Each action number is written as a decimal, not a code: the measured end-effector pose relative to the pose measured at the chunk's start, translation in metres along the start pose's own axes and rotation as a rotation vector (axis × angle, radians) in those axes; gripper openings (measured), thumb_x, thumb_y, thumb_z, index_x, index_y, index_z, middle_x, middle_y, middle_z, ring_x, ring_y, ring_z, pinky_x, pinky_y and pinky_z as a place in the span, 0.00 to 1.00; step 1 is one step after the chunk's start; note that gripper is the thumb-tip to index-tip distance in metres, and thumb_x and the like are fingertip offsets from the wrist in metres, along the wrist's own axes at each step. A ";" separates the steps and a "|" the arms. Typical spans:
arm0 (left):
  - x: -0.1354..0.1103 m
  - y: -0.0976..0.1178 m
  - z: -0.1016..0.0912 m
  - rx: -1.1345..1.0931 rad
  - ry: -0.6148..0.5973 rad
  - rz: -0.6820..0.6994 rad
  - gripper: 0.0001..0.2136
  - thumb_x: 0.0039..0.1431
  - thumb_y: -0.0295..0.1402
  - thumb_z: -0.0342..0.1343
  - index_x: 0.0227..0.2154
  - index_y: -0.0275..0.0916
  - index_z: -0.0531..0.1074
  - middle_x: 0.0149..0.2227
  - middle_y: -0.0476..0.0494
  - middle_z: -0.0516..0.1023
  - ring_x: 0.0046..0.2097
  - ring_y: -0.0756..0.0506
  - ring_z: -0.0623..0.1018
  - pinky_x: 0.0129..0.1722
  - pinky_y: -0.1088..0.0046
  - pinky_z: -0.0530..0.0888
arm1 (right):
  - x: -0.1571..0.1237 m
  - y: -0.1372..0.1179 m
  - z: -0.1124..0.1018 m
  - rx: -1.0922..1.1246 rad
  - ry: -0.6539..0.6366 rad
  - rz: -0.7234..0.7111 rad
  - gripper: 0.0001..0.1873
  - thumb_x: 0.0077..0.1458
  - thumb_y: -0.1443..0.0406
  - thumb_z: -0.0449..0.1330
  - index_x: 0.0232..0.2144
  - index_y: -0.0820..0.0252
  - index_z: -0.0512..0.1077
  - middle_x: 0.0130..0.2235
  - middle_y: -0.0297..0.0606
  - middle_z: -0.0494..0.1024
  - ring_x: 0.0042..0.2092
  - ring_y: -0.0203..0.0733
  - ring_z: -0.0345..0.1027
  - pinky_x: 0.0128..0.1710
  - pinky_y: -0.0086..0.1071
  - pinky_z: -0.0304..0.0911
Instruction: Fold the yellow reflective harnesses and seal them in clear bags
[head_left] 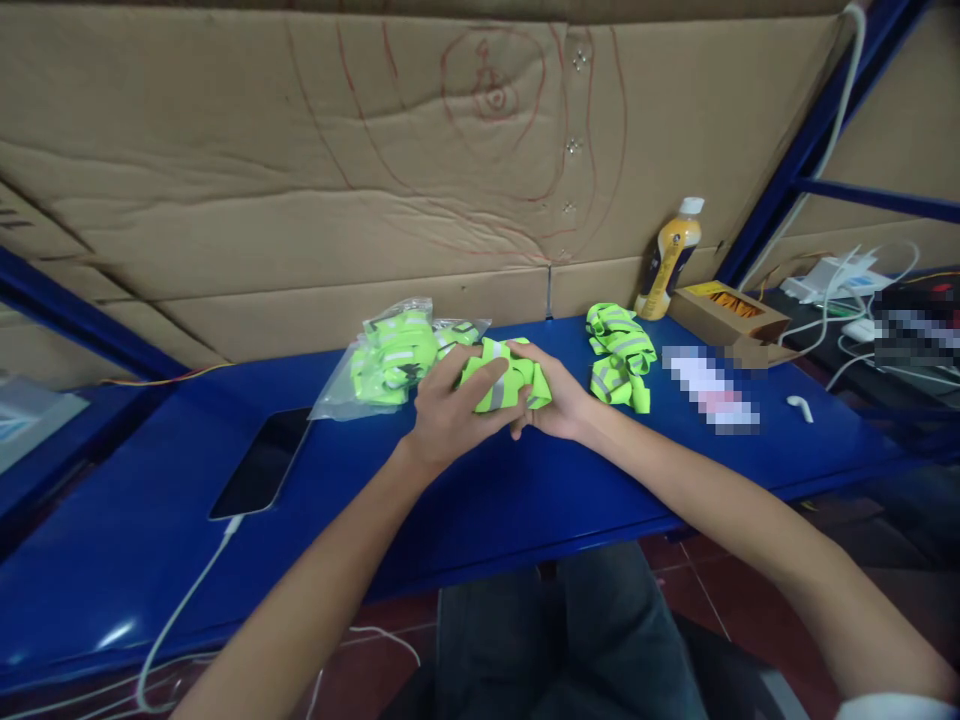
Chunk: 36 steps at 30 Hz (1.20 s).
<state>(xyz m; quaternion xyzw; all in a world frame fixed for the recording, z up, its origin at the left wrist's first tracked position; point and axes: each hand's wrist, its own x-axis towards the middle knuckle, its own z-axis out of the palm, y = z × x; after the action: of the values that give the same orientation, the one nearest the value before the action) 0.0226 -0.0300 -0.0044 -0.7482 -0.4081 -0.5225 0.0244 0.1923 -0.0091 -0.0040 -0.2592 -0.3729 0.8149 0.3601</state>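
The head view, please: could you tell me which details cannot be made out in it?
In the head view:
Held neon-green bundle: partly hidden by the left hand and right hand.
Bottle label: print too small.
Pale item: masked by pixelation.
Right sleeve: cut off by the bottom edge.

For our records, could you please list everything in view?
held strap bundle: 1, lime, centre
loose strap bundles: about 2, lime, right
bagged straps: uncounted, lime, left
phone: 1, black, left
bottle: 1, yellow, back right
box: 1, brown, beside bottle
blurred item: 1, whitish, right
earbud: 1, white, right
cables: several, white, sides
table: 1, blue, below
cardboard: several, brown, behind
frame bars: several, blue, sides
trousers: 1, dark, bottom
left hand, right hand: 1 each, holding bundle
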 end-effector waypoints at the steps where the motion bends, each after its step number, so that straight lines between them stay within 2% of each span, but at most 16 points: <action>1: 0.001 0.000 0.000 -0.016 -0.007 -0.003 0.19 0.51 0.51 0.75 0.38 0.45 0.82 0.44 0.39 0.82 0.48 0.36 0.81 0.51 0.60 0.78 | 0.001 0.002 0.001 0.017 0.056 -0.054 0.18 0.58 0.50 0.67 0.41 0.55 0.71 0.25 0.30 0.76 0.21 0.38 0.68 0.15 0.30 0.68; 4: 0.004 0.007 -0.001 -0.148 -0.014 -0.014 0.20 0.66 0.54 0.63 0.48 0.44 0.81 0.50 0.37 0.82 0.55 0.36 0.80 0.59 0.57 0.75 | 0.005 0.008 0.004 0.016 0.252 -0.265 0.17 0.52 0.56 0.69 0.39 0.54 0.69 0.22 0.25 0.71 0.18 0.34 0.63 0.12 0.24 0.52; 7: 0.005 0.018 0.002 -0.284 0.012 -0.114 0.21 0.78 0.51 0.49 0.56 0.43 0.78 0.57 0.38 0.81 0.59 0.38 0.79 0.63 0.58 0.71 | 0.006 0.012 0.007 -0.110 0.342 -0.426 0.20 0.51 0.51 0.71 0.37 0.53 0.69 0.24 0.26 0.69 0.20 0.34 0.62 0.14 0.25 0.50; 9: 0.007 0.022 0.004 -0.378 0.041 -0.292 0.21 0.77 0.53 0.50 0.53 0.43 0.79 0.54 0.39 0.83 0.55 0.39 0.80 0.59 0.60 0.74 | 0.004 0.012 0.007 -0.262 0.371 -0.608 0.19 0.53 0.50 0.70 0.34 0.54 0.68 0.26 0.27 0.69 0.24 0.33 0.62 0.19 0.27 0.58; 12: 0.009 0.018 0.007 -0.626 -0.012 -0.595 0.23 0.70 0.58 0.57 0.38 0.41 0.79 0.38 0.43 0.82 0.40 0.42 0.80 0.42 0.66 0.77 | 0.000 0.008 0.003 -0.594 0.438 -0.891 0.17 0.58 0.54 0.66 0.27 0.55 0.65 0.27 0.28 0.65 0.29 0.34 0.61 0.29 0.30 0.62; 14: 0.012 0.011 0.006 -0.800 -0.136 -0.769 0.25 0.65 0.60 0.62 0.31 0.41 0.76 0.31 0.45 0.77 0.33 0.45 0.77 0.32 0.69 0.73 | -0.002 0.006 -0.003 -0.831 0.406 -1.009 0.13 0.61 0.58 0.63 0.28 0.55 0.66 0.27 0.29 0.66 0.30 0.35 0.61 0.32 0.32 0.63; 16: 0.014 0.004 0.003 -0.907 -0.260 -0.911 0.25 0.59 0.60 0.67 0.29 0.41 0.75 0.28 0.46 0.75 0.29 0.46 0.74 0.27 0.71 0.70 | -0.003 0.003 -0.012 -1.050 0.262 -1.134 0.05 0.61 0.63 0.61 0.33 0.56 0.72 0.31 0.32 0.74 0.33 0.38 0.68 0.37 0.34 0.68; 17: 0.014 0.001 0.002 -0.929 -0.302 -0.957 0.24 0.56 0.59 0.70 0.29 0.40 0.75 0.28 0.46 0.75 0.28 0.47 0.73 0.26 0.71 0.69 | -0.003 0.003 -0.017 -1.148 0.174 -1.202 0.02 0.61 0.64 0.60 0.37 0.55 0.74 0.35 0.35 0.78 0.36 0.40 0.72 0.41 0.36 0.70; 19: 0.014 -0.003 0.001 -0.917 -0.306 -0.973 0.23 0.52 0.55 0.75 0.28 0.40 0.75 0.28 0.46 0.75 0.27 0.48 0.73 0.26 0.71 0.68 | -0.002 0.002 -0.023 -1.315 0.050 -1.300 0.06 0.63 0.64 0.60 0.42 0.55 0.75 0.41 0.40 0.81 0.44 0.45 0.77 0.45 0.38 0.72; 21: 0.013 -0.003 0.004 -0.868 -0.215 -0.901 0.20 0.50 0.50 0.75 0.27 0.39 0.76 0.28 0.47 0.76 0.28 0.48 0.72 0.27 0.72 0.68 | -0.002 0.003 -0.025 -1.413 0.048 -1.322 0.08 0.68 0.61 0.59 0.46 0.54 0.75 0.46 0.44 0.81 0.50 0.48 0.78 0.45 0.39 0.73; 23: 0.010 0.000 0.008 -0.786 -0.072 -0.778 0.16 0.51 0.46 0.74 0.28 0.39 0.78 0.30 0.48 0.77 0.30 0.48 0.73 0.30 0.72 0.69 | -0.004 0.003 -0.021 -1.418 0.139 -1.270 0.15 0.72 0.56 0.56 0.54 0.55 0.74 0.53 0.48 0.80 0.56 0.51 0.76 0.49 0.42 0.74; 25: 0.007 0.004 0.011 -0.630 0.046 -0.630 0.11 0.55 0.42 0.71 0.30 0.39 0.79 0.32 0.49 0.79 0.34 0.47 0.75 0.35 0.71 0.72 | -0.005 0.004 -0.014 -1.339 0.245 -1.176 0.22 0.75 0.52 0.51 0.62 0.56 0.70 0.58 0.50 0.78 0.60 0.52 0.74 0.58 0.45 0.72; 27: 0.004 0.010 0.013 -0.407 0.110 -0.475 0.08 0.59 0.39 0.67 0.32 0.40 0.80 0.32 0.50 0.80 0.35 0.47 0.76 0.37 0.71 0.72 | -0.004 0.005 -0.007 -1.204 0.336 -1.082 0.24 0.76 0.50 0.48 0.63 0.54 0.70 0.57 0.46 0.80 0.58 0.49 0.75 0.61 0.43 0.69; 30: -0.002 0.015 0.015 -0.134 0.165 -0.183 0.05 0.65 0.36 0.65 0.37 0.40 0.80 0.34 0.49 0.84 0.36 0.46 0.81 0.40 0.70 0.75 | 0.003 0.011 -0.003 -0.948 0.439 -0.993 0.23 0.75 0.48 0.49 0.48 0.55 0.77 0.44 0.39 0.83 0.48 0.45 0.77 0.53 0.36 0.68; 32: -0.006 0.014 0.018 -0.028 0.177 0.056 0.03 0.67 0.33 0.65 0.40 0.40 0.79 0.38 0.46 0.85 0.40 0.46 0.84 0.43 0.69 0.78 | 0.010 0.017 -0.005 -0.754 0.473 -0.934 0.22 0.72 0.49 0.53 0.36 0.56 0.78 0.37 0.36 0.81 0.43 0.43 0.75 0.47 0.34 0.67; 36: -0.013 0.008 0.026 0.124 0.128 0.439 0.05 0.68 0.31 0.66 0.43 0.41 0.77 0.40 0.43 0.85 0.41 0.46 0.86 0.40 0.72 0.81 | 0.017 0.024 -0.011 -0.285 0.441 -0.642 0.16 0.56 0.53 0.65 0.25 0.57 0.74 0.28 0.32 0.76 0.33 0.39 0.70 0.38 0.32 0.65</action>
<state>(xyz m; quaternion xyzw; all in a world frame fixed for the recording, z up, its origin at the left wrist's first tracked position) 0.0454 -0.0311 -0.0239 -0.7814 -0.2648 -0.5249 0.2091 0.1800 -0.0026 -0.0322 -0.3452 -0.4578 0.5265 0.6278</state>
